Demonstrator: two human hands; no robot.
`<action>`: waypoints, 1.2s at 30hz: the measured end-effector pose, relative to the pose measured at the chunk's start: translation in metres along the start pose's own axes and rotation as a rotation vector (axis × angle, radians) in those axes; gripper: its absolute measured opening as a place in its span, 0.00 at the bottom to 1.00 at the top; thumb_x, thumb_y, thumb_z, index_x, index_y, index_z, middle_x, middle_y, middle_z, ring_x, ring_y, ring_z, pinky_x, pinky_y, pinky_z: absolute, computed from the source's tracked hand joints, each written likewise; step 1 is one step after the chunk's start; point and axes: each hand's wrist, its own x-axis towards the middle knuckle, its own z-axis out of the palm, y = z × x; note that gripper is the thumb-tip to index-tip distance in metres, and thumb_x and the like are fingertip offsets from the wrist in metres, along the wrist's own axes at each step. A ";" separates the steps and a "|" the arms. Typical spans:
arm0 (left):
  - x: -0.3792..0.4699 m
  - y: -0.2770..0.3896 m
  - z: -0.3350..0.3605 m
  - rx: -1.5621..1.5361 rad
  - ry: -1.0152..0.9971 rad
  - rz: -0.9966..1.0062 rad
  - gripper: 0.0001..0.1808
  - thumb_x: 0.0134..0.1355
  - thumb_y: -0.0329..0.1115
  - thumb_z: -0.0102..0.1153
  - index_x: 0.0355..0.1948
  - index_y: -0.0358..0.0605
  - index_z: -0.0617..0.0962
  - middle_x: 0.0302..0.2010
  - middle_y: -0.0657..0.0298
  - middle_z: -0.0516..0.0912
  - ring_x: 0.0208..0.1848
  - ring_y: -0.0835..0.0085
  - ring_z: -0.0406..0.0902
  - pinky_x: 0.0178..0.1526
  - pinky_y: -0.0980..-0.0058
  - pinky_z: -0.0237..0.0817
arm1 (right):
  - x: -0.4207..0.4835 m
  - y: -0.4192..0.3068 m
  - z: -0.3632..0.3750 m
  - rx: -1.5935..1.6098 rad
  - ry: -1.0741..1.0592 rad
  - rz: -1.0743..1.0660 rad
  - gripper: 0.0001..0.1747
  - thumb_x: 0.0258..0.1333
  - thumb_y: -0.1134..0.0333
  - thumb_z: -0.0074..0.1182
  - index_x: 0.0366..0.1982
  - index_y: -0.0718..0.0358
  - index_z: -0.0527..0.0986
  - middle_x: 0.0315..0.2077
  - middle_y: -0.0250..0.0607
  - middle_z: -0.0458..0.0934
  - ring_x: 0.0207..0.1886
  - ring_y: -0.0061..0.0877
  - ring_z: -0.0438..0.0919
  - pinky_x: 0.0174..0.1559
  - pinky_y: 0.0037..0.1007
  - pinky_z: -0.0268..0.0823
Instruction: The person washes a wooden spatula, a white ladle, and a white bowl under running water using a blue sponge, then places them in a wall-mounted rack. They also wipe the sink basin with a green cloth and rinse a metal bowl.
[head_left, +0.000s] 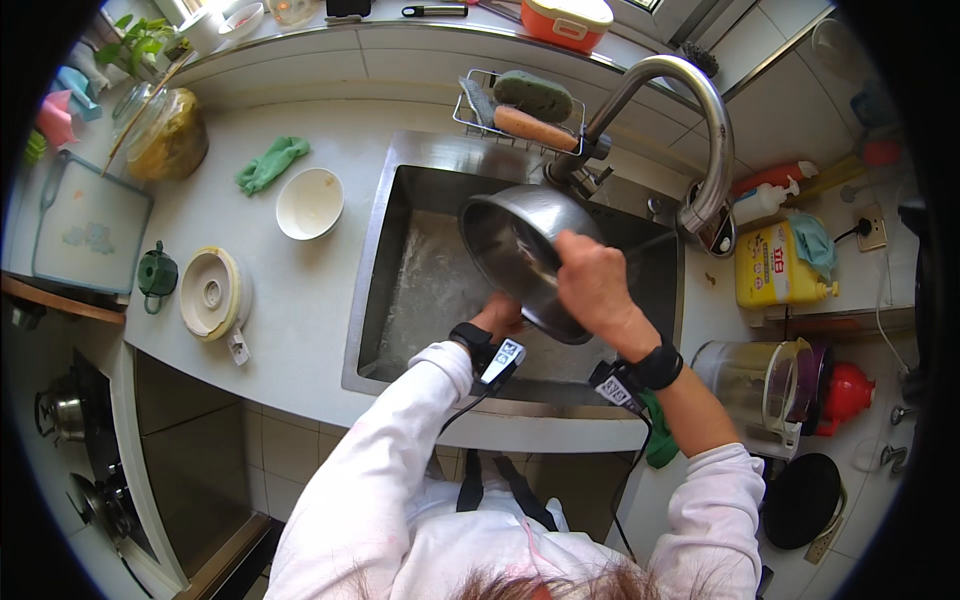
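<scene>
A stainless steel bowl is tilted on its side over the sink, its opening turned toward the lower left. My right hand grips it by the near right part of the rim. At the bowl's lower left rim is my left hand, its fingertips partly hidden, so its grip is unclear. Shallow, cloudy water seems to cover the sink's bottom. Above the basin's right side curves the metal faucet.
Left of the sink stand a white bowl, a green cloth and a round cream-coloured lid-like part. A wire rack behind the basin holds sponges. To the right are a yellow detergent jug and a clear plastic container.
</scene>
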 end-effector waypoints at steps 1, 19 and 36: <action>-0.006 -0.002 -0.009 0.188 0.183 -0.018 0.08 0.48 0.27 0.58 0.31 0.38 0.80 0.33 0.53 0.82 0.38 0.67 0.80 0.34 0.67 0.69 | -0.002 0.017 0.005 0.049 0.049 0.062 0.05 0.33 0.77 0.50 0.20 0.64 0.68 0.18 0.46 0.74 0.24 0.43 0.77 0.25 0.39 0.69; -0.156 0.039 -0.087 0.211 0.505 0.223 0.05 0.54 0.28 0.53 0.23 0.39 0.76 0.15 0.67 0.71 0.16 0.79 0.68 0.20 0.76 0.60 | -0.091 0.079 0.186 1.545 -0.194 1.220 0.14 0.38 0.83 0.46 0.32 0.66 0.72 0.24 0.40 0.74 0.25 0.32 0.76 0.24 0.40 0.73; -0.203 0.082 -0.091 -0.298 0.289 0.559 0.03 0.58 0.30 0.57 0.29 0.43 0.76 0.22 0.68 0.76 0.20 0.83 0.71 0.26 0.85 0.65 | -0.066 0.051 0.073 1.457 -0.547 0.541 0.25 0.47 0.70 0.56 0.50 0.67 0.69 0.44 0.45 0.76 0.48 0.35 0.75 0.49 0.34 0.68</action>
